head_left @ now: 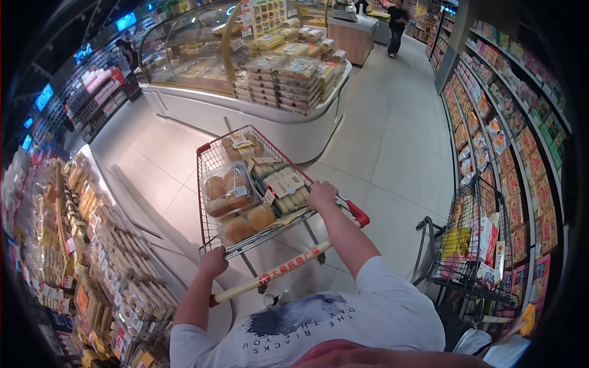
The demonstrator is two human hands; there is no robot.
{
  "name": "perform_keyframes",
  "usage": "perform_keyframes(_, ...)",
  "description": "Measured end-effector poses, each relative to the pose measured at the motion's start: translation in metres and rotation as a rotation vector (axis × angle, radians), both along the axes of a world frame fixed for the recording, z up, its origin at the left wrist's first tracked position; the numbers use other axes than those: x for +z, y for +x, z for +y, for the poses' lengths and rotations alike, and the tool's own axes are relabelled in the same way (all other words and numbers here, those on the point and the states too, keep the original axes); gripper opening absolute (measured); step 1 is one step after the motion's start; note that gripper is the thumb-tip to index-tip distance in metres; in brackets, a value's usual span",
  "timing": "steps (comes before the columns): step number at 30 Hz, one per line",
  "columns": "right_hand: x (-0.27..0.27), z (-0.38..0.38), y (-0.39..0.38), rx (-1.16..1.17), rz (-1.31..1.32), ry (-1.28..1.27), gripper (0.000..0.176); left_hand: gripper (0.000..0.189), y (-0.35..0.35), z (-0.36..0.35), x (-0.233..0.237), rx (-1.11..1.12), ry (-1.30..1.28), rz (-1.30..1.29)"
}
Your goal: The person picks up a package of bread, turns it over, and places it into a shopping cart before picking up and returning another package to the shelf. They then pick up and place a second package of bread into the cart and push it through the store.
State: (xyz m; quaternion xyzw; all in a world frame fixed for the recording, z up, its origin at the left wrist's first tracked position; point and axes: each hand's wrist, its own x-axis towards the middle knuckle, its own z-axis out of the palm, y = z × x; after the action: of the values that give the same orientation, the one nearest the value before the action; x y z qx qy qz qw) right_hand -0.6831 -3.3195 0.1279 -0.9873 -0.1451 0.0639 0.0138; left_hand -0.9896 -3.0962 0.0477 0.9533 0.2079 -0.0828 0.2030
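A shopping cart (205,224) of metal wire with red corners stands right in front of me. My left hand (213,262) is closed on the near left corner of its basket. On the right side rim, near the back, my right hand (322,194) is closed too. Below my arms runs the cart's cream handle bar (288,268) with red lettering; neither hand is on it. Inside the basket lie a clear box of round buns (228,187), loose-looking buns (248,222) in packaging, a pack of pale rolls (285,189) with a label, and another bread pack (242,146) at the far end.
A curved glass display counter (245,119) stacked with packaged food stands ahead. Bread shelves (116,264) line my left, packed shelves (521,159) my right. A dark cart (469,245) with goods is close on the right. A person (397,27) is far down the aisle.
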Motion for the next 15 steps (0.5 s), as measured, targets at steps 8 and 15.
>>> perform_keyframes(8, -0.006, 0.032, -0.013, -0.038, -0.037, -0.017, 0.046, 0.022, -0.011, 0.037, -0.001, -0.033, -0.012, 0.014)
perform_keyframes(15, -0.003, 0.048, -0.040, -0.077, -0.093, -0.024, 0.043, 0.023, -0.029, 0.059, -0.008, -0.085, -0.050, -0.045)
